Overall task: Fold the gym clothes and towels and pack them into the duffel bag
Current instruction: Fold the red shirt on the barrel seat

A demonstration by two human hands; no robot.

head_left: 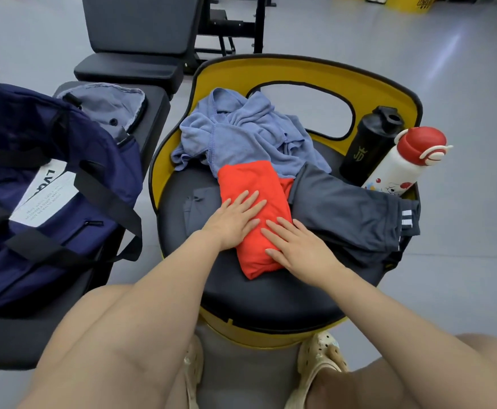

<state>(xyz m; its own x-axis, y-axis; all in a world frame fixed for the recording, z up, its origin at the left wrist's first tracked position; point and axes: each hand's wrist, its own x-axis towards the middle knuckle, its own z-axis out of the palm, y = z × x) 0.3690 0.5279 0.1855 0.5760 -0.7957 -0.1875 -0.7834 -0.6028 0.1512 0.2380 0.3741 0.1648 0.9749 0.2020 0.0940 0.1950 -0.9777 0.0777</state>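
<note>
left grip [235, 221]: flat, fingers straight and together, pressing down on the upper left part of the orange garment; holds nothing.
right grip [297, 246]: flat as well, fingers spread a little, pressing the lower right part of the same garment; nothing clasped.
orange garment [251, 184]: smooth thin fabric, folded into a long narrow rectangle, lying at the middle of the round seat, its far end touching the blue towel.
blue towel [241, 134]: soft terry cloth with stitched hems, crumpled and unfolded, at the far side of the seat against the yellow backrest.
grey shorts [350, 214]: smooth sports fabric with white stripes at one edge, loosely laid on the right side of the seat, drooping over its right edge.
round seat [270, 299]: black padded cushion, matte, with a yellow moulded backrest [309, 70] that has an oval cut-out.
black shaker bottle [368, 143]: dark plastic, cylindrical, at the seat's far right edge.
white bottle [400, 163]: red domed cap, printed pattern, leaning beside the shaker.
duffel bag [49, 178]: navy canvas with black webbing straps and a white label, slumped on the black padded bench [11, 340] to the left; its contents cannot be seen.
</note>
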